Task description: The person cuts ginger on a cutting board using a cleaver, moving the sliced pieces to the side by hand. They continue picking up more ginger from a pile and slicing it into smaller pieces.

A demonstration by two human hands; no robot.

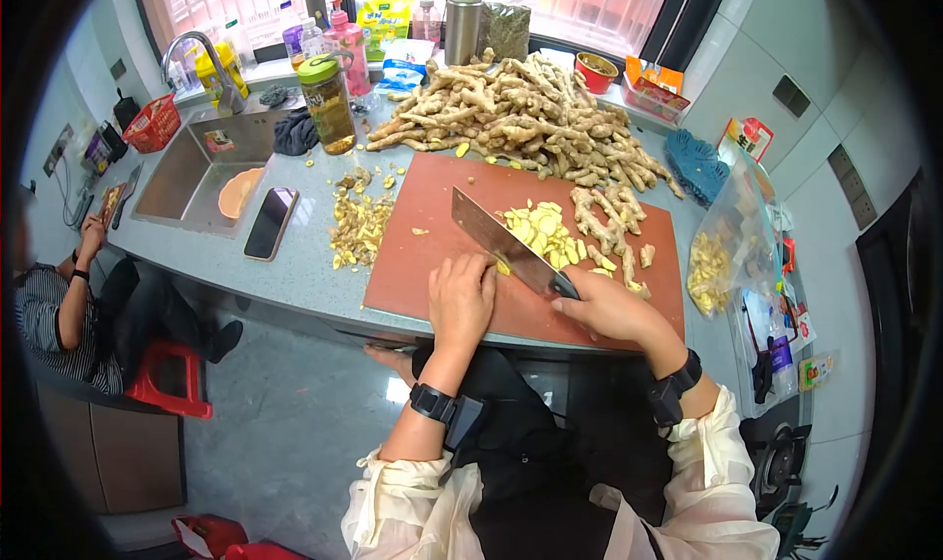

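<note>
My right hand [611,307] is wrapped round the dark handle of a wide cleaver [511,246], whose blade slants up to the left over the reddish-brown cutting board [422,206]. Close to the blade's left side, my left hand [462,290] rests on the board with its fingers bent together, at a small yellow ginger piece [503,266]. Pale yellow ginger slices [542,231] lie behind the blade. Whole ginger roots [607,221] sit to their right on the board. Beyond the board rises a large heap of ginger [530,118].
Ginger scraps [359,221] and a phone [271,223] lie left of the board, near the sink [177,192]. A green-lidded jar [327,108] stands behind them. At right is a plastic bag of ginger [709,270]. Another person [74,314] sits far left.
</note>
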